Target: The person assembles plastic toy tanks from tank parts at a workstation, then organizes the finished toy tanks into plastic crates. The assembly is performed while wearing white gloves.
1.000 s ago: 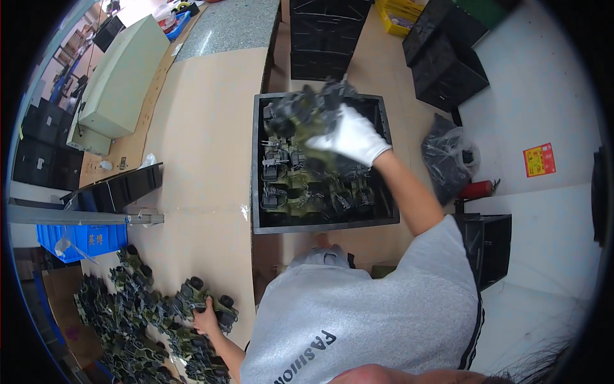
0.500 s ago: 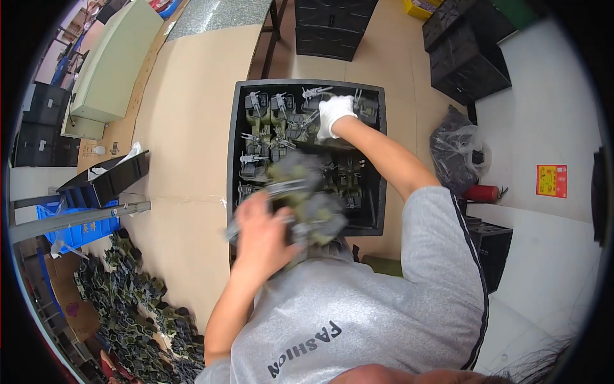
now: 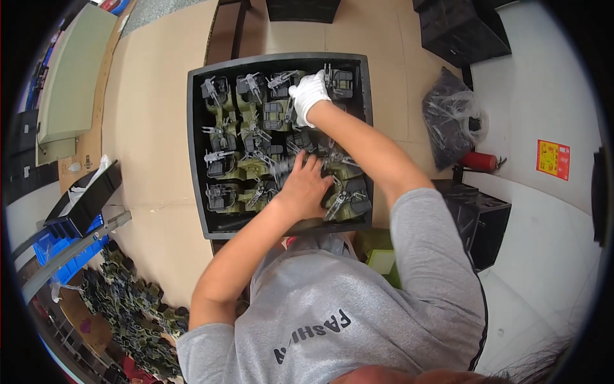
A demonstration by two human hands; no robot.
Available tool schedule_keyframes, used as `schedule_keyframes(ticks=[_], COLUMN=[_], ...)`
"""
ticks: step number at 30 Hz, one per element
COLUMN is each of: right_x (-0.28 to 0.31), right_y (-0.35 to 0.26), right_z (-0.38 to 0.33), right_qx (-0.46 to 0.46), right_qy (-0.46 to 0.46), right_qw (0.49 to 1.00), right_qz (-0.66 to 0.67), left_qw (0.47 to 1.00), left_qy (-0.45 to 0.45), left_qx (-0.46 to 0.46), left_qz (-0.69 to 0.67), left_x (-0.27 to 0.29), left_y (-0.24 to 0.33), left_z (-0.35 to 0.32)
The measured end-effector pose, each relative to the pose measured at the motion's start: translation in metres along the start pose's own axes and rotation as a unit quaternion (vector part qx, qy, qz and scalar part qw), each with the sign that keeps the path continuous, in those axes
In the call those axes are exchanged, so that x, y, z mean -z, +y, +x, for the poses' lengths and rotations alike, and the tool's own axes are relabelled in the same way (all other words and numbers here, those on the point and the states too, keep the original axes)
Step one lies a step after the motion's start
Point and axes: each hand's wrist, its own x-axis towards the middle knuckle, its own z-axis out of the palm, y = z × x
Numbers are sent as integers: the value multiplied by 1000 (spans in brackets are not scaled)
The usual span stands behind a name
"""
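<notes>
A deep black crate [image 3: 197, 144] holds rows of toy military vehicles [image 3: 275, 115] in olive green and dark grey, with light grey guns on top. My bare left hand [image 3: 306, 191] is down in the crate's near middle, its fingers curled over a toy vehicle [image 3: 281, 168] that is smeared by motion and partly hidden. Right of its thumb lies another toy vehicle [image 3: 348, 200]. My right hand [image 3: 309, 95], in a white glove, is closed among the toys at the far side, left of a toy vehicle [image 3: 340, 83]. What its fingers grip is hidden.
A tan-covered table [image 3: 153, 128] runs along the left, with a tilted black bin [image 3: 83, 198] beside it. Many more toy vehicles [image 3: 131, 307] lie heaped at lower left. Black crates [image 3: 460, 29], a dark plastic bag [image 3: 451, 121] and a red fire extinguisher [image 3: 480, 161] stand at right.
My left hand has moved right and forward, bringing a blurred bunch of toy vehicles down into the crate's near part. My gloved right hand stays at the far side. The whole view has shifted.
</notes>
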Motion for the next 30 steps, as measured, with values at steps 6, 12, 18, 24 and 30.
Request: schedule_keyframes(ticks=[6, 12, 18, 24, 30], right_x=[3, 35, 20, -75, -112], right_y=[28, 47, 44, -45, -59], right_z=[4, -45, -161, -210, -191], right_qx=[49, 74, -103, -194, -295], right_qy=[42, 171, 308, 188, 92], right_qw=[998, 973, 747, 667, 603], right_qz=[13, 136, 580, 695, 735], left_qw=[995, 980, 894, 871, 906], left_qy=[12, -165, -200, -169, -53], left_qx=[-7, 106, 341, 416, 357], left_qz=[95, -30, -210, -199, -221], left_x=[-20, 29, -15, -26, -64], left_y=[-19, -11, -9, 7, 6], left_z=[33, 30, 36, 42, 15])
